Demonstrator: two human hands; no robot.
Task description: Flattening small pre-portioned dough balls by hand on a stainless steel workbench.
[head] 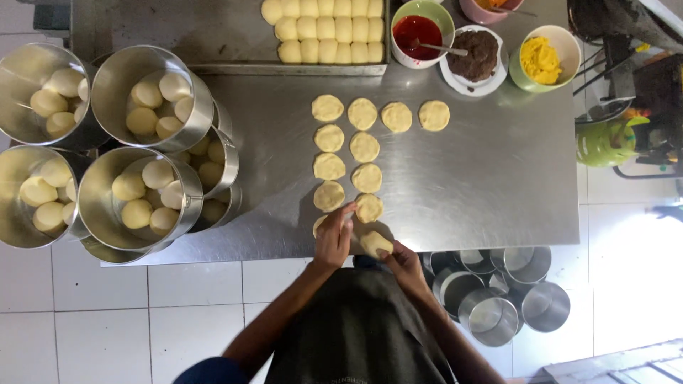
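My left hand (334, 238) presses flat on a pale dough disc (318, 225) at the near edge of the steel table (484, 178). Just to its right, my right hand (404, 262) holds a dough ball (375, 243) at the table's edge. Beyond my hands, several flattened dough discs (366, 147) lie in two columns, with a short row (416, 116) running right at the far end.
Several steel tins (142, 192) full of dough balls stand at the left. A tray of dough balls (327, 32) sits at the back, beside bowls of red sauce (420, 32), brown filling (478, 55) and yellow filling (541, 60). Empty tins (498, 291) are stacked on the floor at the right.
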